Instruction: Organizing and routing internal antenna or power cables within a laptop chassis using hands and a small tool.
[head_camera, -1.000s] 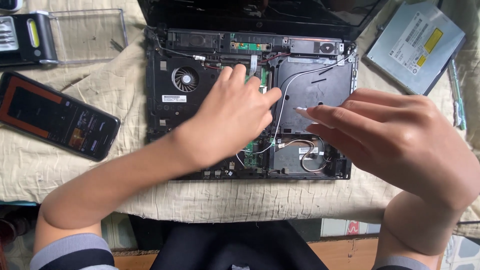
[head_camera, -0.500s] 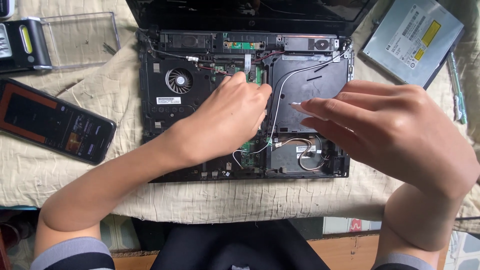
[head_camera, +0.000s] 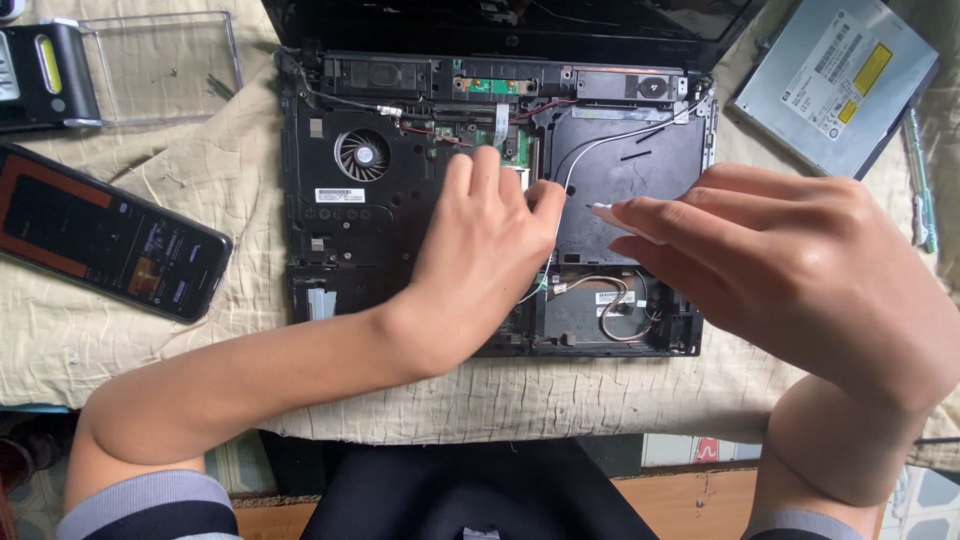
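The left hand (head_camera: 480, 255) rests flat, fingers together, on the opened laptop (head_camera: 400, 200); to its right, the right hand (head_camera: 790, 270) pinches a small white tool (head_camera: 615, 216) over it.

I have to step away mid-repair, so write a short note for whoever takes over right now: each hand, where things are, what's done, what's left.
Left hand: flat on the opened laptop base, fingers by the green circuit board, holding nothing visible.
Right hand: pinching a small white piece over the bare black bay.
Done: top cover off; fan exposed; optical drive out, lying right.
Left: white cable still loose; base still open.
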